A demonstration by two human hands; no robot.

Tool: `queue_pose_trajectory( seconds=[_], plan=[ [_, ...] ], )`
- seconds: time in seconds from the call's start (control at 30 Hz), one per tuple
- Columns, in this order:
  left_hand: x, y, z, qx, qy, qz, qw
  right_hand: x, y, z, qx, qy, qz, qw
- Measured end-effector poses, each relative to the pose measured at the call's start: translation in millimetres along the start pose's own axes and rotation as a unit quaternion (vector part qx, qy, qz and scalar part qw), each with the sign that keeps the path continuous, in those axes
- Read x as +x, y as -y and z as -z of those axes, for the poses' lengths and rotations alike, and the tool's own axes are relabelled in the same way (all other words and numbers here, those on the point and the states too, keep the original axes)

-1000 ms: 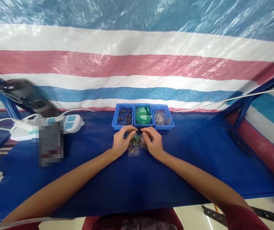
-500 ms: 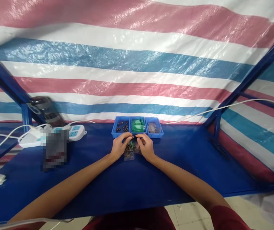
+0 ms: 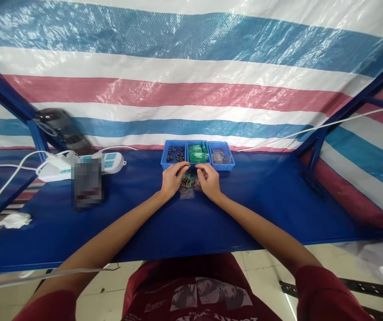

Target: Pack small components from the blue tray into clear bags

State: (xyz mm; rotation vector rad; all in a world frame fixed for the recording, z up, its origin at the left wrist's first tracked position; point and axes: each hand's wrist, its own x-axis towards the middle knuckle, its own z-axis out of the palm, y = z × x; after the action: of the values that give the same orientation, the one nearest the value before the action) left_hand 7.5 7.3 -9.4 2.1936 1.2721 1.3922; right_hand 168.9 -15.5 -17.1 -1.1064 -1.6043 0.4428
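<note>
My left hand and my right hand face each other just in front of three small blue bins. Thumb and forefinger are drawn together on each; whatever they pinch is too small to make out. Below and between them lies a pile of small clear bags with metallic and green bits. Small dark parts sit in the left bin. Green packets fill the middle bin, while clear bags or pieces are in the right bin.
On the left of the blue table are a white power strip with cables, a blurred-out dark object, a dark bottle and a crumpled white wad. Behind hangs a striped plastic sheet between blue frame posts.
The view has tilted downward, so the table and bins appear higher and more of my shirt shows. Both hands stay in front of the bins, fingers still pinched.
</note>
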Motion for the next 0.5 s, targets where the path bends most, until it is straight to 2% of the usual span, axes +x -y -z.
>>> queue_pose_trajectory(
  seconds=[0.1, 0.3, 0.5],
  plan=[
    [-0.3, 1.6, 1.5, 0.007, 0.008, -0.012, 1.0, 1.0, -2.6, 1.1, 0.012, -0.009, -0.012, 1.0],
    [-2.2, 0.1, 4.9, 0.002, 0.025, -0.047, 0.999, -0.7, -2.0, 3.2, 0.025, 0.022, -0.003, 0.999],
    [-2.8, -5.1, 6.9, -0.033, 0.014, -0.067, 0.997, -2.8, 3.8, 5.0, 0.031, 0.026, 0.008, 0.999]
  ],
)
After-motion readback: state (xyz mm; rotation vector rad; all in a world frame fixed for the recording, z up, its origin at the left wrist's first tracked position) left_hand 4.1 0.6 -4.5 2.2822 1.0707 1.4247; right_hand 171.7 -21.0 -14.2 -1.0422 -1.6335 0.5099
